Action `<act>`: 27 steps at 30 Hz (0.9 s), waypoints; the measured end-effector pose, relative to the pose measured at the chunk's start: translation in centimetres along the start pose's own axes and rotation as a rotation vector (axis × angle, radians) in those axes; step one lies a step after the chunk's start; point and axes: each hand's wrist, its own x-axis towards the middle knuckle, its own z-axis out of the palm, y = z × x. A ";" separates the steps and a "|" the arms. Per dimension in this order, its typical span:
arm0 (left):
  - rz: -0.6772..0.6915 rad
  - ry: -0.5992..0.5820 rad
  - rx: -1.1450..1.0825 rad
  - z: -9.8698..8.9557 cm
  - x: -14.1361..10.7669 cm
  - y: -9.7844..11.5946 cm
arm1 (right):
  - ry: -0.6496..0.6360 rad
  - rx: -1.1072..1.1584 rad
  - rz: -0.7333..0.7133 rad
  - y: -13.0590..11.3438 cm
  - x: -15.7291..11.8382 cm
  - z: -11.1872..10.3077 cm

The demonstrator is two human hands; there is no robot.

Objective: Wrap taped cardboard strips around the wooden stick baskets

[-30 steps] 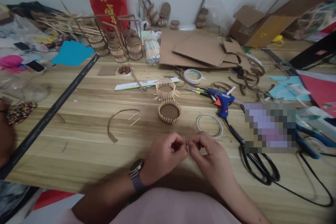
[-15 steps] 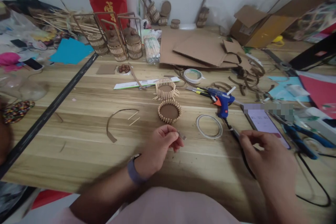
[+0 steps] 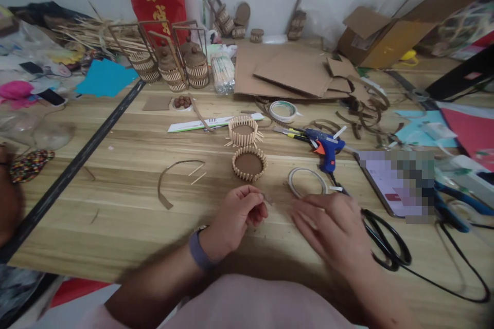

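My left hand (image 3: 241, 211) is closed, thumb and fingers pinching a small greyish-brown scrap (image 3: 267, 199) too small to name. My right hand (image 3: 334, 221), somewhat blurred, hovers just right of it; its fingers are loosely apart and nothing shows between them. By my right wrist lie scissors with black loop handles (image 3: 388, 242), their blades partly hidden by the hand. Beyond my left hand stands a round brown base ringed with short wooden sticks (image 3: 249, 163). A second stick ring (image 3: 243, 131) sits right behind it. Partly behind my right fingers is a white tape roll (image 3: 307, 183).
A blue glue gun (image 3: 327, 149) and a phone (image 3: 393, 190) lie to the right, with a cable nearby. A curved brown strip (image 3: 164, 195) and two loose sticks are at left. Finished stick baskets (image 3: 173, 74), cardboard sheets (image 3: 285, 69) and a box stand at the back. Another person's arm (image 3: 10, 195) shows at far left.
My right hand has moved left from beside the phone towards my left hand. The scissors' black handles now show on the table. The left hand has hardly moved.
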 end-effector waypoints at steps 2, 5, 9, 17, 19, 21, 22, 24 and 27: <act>-0.023 -0.003 -0.020 -0.1 0.0 0.0 | 0.000 0.004 -0.081 -0.9 0.9 0.5; -0.039 -0.010 -0.035 -0.1 0.0 0.1 | -0.012 -0.044 -0.140 -1.2 1.7 1.0; -0.037 -0.027 -0.033 -0.1 0.0 0.1 | -0.048 -0.092 -0.202 -1.1 2.2 1.3; 0.185 0.058 0.235 -0.3 -0.8 1.6 | -0.015 0.245 0.183 -0.4 2.3 2.3; 0.380 0.114 0.450 -0.9 -0.9 2.8 | -0.090 0.370 0.323 -0.1 2.1 2.6; 0.685 0.136 0.891 -1.6 -0.6 4.0 | -0.178 0.466 0.416 0.0 1.9 3.1; 0.816 0.121 1.133 -1.9 -0.3 4.4 | -0.215 0.498 0.451 0.0 1.7 3.3; 0.894 0.082 1.550 -2.3 0.7 5.0 | -0.273 0.546 0.504 -0.1 1.5 3.6; 0.787 -0.010 1.860 -2.3 2.1 5.2 | -0.314 0.585 0.536 -0.3 1.3 3.9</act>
